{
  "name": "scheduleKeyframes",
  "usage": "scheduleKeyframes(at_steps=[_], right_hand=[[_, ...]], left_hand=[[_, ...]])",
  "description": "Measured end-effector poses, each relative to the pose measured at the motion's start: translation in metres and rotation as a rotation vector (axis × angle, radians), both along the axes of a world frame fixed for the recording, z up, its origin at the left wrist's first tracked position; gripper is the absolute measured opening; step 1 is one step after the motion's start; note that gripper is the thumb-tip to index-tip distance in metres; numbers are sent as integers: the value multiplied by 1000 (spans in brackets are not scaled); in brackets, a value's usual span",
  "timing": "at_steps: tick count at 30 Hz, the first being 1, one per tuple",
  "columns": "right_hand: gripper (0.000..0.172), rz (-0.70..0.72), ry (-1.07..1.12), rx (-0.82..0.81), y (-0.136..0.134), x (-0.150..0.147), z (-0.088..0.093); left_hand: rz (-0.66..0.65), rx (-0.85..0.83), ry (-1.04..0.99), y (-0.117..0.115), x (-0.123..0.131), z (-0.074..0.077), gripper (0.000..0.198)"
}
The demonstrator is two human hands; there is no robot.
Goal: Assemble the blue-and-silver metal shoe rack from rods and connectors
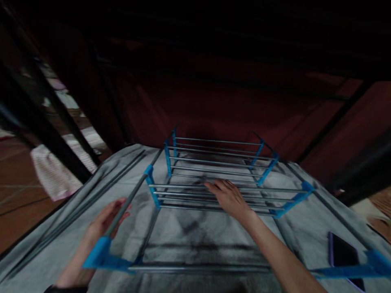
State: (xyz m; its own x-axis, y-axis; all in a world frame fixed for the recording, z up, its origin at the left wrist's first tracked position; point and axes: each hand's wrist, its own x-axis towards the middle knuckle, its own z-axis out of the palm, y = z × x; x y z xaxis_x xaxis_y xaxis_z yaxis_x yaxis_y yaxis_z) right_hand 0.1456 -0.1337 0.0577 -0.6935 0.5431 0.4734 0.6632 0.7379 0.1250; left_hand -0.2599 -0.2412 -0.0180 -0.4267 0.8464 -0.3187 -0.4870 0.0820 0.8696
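A rack frame of grey metal tubes (226, 188) and blue plastic joints (152, 186) lies on a grey cloth-covered surface. My left hand (106, 219) is beside and partly behind the left side tube (126, 203), near the front-left blue joint (102, 254). Its fingers are loosely bent and apart, and the tube hides part of them. My right hand (227, 197) rests over the middle set of cross tubes, palm down, with fingers stretched out to the left. The undersides of its fingers are hidden.
Loose grey tubes (82, 207) lie along the left of the cloth (189, 232). A dark phone-like device with a purple edge (344, 254) lies at the front right. Dark red fabric (214, 110) hangs behind, among dark posts. A striped cloth (61, 167) is at the left.
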Motion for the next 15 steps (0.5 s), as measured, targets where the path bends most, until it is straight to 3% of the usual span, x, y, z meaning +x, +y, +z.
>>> scheduleKeyframes(at_steps=[2,5,7,11,15], right_hand=[[42,5,-12,8,0,1,-1],[40,29,-20,27,1,3,-2],[39,46,-23,48,2,3,-3],[36,53,-18,103,7,3,-6],[36,35,-16,111,13,1,-7]], left_hand=[[78,120,33,7,7,32,11],[-25,190,-38,21,24,72,21],[-129,218,-101,29,35,90,25],[-243,179,-135,45,51,109,23],[-350,127,-104,61,57,113,25]])
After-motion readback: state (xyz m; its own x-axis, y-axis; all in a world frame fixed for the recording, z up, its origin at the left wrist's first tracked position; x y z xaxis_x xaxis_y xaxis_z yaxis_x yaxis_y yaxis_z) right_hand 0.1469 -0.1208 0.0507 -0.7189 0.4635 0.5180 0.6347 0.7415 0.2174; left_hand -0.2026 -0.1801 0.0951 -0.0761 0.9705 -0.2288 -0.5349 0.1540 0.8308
